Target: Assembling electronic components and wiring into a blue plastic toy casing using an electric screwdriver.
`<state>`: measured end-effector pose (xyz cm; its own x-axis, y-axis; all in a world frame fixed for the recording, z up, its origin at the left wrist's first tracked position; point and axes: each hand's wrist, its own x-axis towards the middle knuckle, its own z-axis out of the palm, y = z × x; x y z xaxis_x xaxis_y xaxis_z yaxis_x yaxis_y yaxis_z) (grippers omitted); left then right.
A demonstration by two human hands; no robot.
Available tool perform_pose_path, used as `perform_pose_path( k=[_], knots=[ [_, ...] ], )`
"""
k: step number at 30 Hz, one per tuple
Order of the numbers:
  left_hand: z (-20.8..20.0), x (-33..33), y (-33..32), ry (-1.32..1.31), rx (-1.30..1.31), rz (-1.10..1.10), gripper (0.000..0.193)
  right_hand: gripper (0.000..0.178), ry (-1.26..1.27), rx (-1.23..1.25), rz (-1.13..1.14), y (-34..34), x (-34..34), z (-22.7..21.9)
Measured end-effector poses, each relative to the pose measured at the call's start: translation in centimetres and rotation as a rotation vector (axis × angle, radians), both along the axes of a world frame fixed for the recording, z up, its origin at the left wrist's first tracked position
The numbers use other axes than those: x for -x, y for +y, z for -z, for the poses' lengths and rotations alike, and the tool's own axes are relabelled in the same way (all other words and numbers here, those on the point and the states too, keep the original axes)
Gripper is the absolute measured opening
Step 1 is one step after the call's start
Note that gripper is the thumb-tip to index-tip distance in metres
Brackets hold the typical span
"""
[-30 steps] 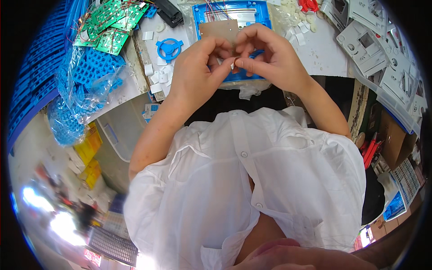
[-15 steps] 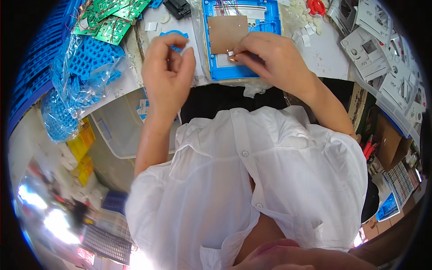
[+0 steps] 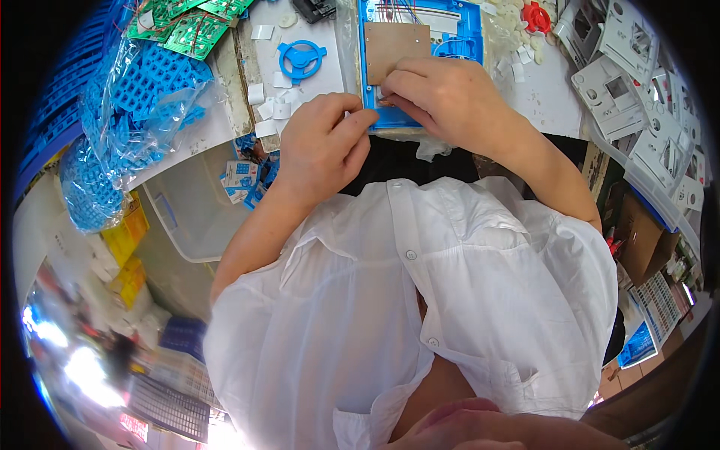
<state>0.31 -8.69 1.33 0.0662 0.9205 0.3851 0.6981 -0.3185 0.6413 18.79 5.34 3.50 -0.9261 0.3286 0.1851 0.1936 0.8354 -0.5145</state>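
Observation:
A blue plastic housing lies at the table's front edge. A brown circuit board with thin wires at its top sits in it. My right hand is over the housing's lower part, thumb and fingertips pinched on a small copper-coloured piece just below the board. Most of that piece is hidden by the fingers. My left hand is beside the housing's lower left corner, fingers curled and thumb and forefinger pressed together. Whatever it may hold does not show.
Left of the housing lie a blue ring and several white pieces. Green circuit boards and bagged blue keypads are at the far left. White panels are piled right. A clear bin stands below the table edge.
My left hand has moved right and down, from above the white pieces to the housing's corner, uncovering the blue ring. My right hand stays at the board's lower edge. The view has shifted slightly.

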Motion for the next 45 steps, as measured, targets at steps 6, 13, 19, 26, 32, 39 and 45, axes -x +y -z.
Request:
perform_pose_path(
  k=[6,13,19,26,32,39,45],
  knots=[
    [0.6,0.0,-0.2,-0.048,0.008,-0.05,0.024,0.013,0.038,-0.043,-0.036,0.3,0.1,-0.2],
    [-0.4,-0.8,1.9,-0.161,0.07,-0.169,0.018,0.012,0.179,0.054,0.019,0.3,-0.5,-0.3],
    [-0.5,-1.7,1.9,-0.267,0.096,-0.165,0.016,0.011,0.091,0.426,0.077,0.4,-1.5,-1.3],
    [-1.2,-1.9,1.9,-0.239,0.118,-0.166,0.014,0.013,0.222,0.425,0.052,0.7,-1.4,-0.3],
    [-1.2,-2.2,1.2,-0.29,0.214,-0.219,0.014,0.012,0.159,0.474,0.144,-0.1,-0.8,-0.3],
    [-1.6,-1.0,-1.1,-0.23,0.183,-0.328,0.02,0.017,0.096,0.23,0.092,-0.4,0.1,0.0],
    [-0.9,-0.6,-1.6,-0.102,0.132,-0.249,0.021,0.017,0.07,0.205,0.137,-0.9,0.4,-0.1]
  ],
)
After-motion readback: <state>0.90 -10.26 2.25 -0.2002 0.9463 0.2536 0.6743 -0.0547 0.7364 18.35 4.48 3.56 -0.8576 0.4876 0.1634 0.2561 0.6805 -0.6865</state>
